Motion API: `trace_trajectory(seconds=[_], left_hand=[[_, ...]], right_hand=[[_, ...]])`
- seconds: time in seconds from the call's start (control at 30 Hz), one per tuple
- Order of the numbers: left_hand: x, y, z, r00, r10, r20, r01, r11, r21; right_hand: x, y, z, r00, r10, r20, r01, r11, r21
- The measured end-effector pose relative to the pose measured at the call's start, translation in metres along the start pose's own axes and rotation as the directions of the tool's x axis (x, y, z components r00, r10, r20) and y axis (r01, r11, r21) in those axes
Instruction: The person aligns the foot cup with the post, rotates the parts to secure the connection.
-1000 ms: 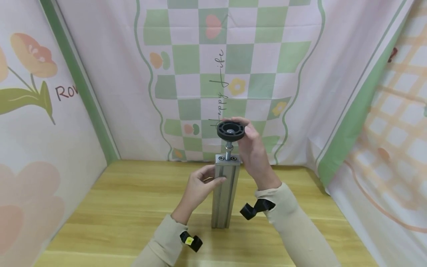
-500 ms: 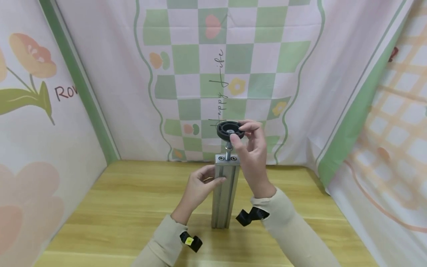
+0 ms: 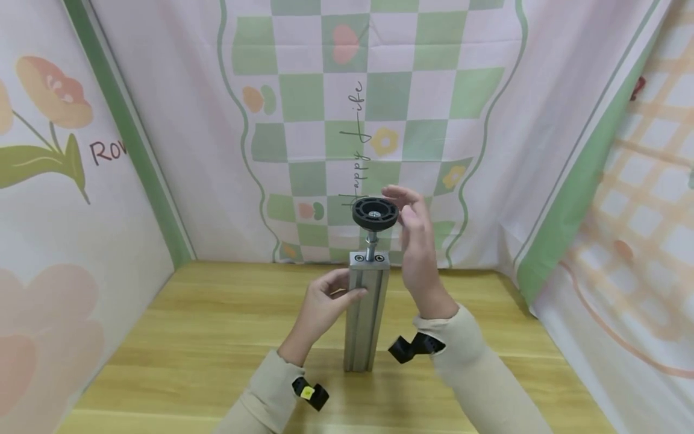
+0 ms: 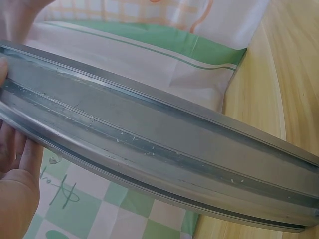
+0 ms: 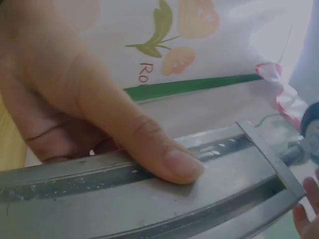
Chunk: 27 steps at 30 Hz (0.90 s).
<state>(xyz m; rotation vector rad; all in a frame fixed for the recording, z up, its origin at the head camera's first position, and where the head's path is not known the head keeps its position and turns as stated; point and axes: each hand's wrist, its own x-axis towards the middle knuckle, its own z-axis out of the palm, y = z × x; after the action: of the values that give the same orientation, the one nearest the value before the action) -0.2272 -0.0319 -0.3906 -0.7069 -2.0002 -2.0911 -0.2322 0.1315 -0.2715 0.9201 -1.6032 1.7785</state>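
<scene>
An aluminium profile (image 3: 364, 319) stands upright on the wooden table, capped by an end plate (image 3: 370, 259) with two screws. A threaded stem with a nut (image 3: 371, 241) rises from this plate and carries a black round levelling foot (image 3: 375, 220). My left hand (image 3: 327, 301) grips the profile near its top; its thumb (image 5: 177, 164) lies along the front face in the right wrist view. Beside the foot's right rim is my right hand (image 3: 420, 253), its fingers extended and the thumb tip right at the rim. In the left wrist view, the profile (image 4: 164, 134) crosses diagonally.
The wooden table (image 3: 217, 337) reaches back to a hanging cloth (image 3: 303, 96) with a green check pattern. Printed cloths also hang at the left and right sides. Each sleeve cuff has a black wrist camera (image 3: 416, 348) strapped to it.
My right hand pinched the foot's rim with thumb and fingers half a second ago; now its fingers have spread and swung back to the right. The left hand and the profile stay put.
</scene>
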Motion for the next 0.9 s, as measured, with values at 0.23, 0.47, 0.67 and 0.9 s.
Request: trace_trajectory(seconds=[0.23, 0.47, 0.67, 0.9], left_hand=[[0.0005, -0.0015, -0.0009, 1.000, 0.003, 0.002, -0.003, 1.000, 0.004], [0.0010, -0.0024, -0.0008, 1.000, 0.007, 0.008, -0.007, 1.000, -0.001], [0.0004, -0.0008, -0.0007, 1.000, 0.006, 0.008, -0.006, 1.000, 0.000], [0.0006, -0.0015, -0.0004, 1.000, 0.006, 0.008, -0.006, 1.000, -0.001]], right_hand=[[0.0062, 0.0031, -0.0060, 0.961, 0.139, 0.239, -0.202, 0.942, 0.267], [0.0055, 0.0059, -0.0046, 0.957, 0.136, 0.257, -0.214, 0.929, 0.303], [0.0048, 0.0079, -0.0046, 0.959, 0.142, 0.247, -0.216, 0.928, 0.304], [0.0037, 0.0081, -0.0038, 0.966, 0.143, 0.215, -0.206, 0.929, 0.308]])
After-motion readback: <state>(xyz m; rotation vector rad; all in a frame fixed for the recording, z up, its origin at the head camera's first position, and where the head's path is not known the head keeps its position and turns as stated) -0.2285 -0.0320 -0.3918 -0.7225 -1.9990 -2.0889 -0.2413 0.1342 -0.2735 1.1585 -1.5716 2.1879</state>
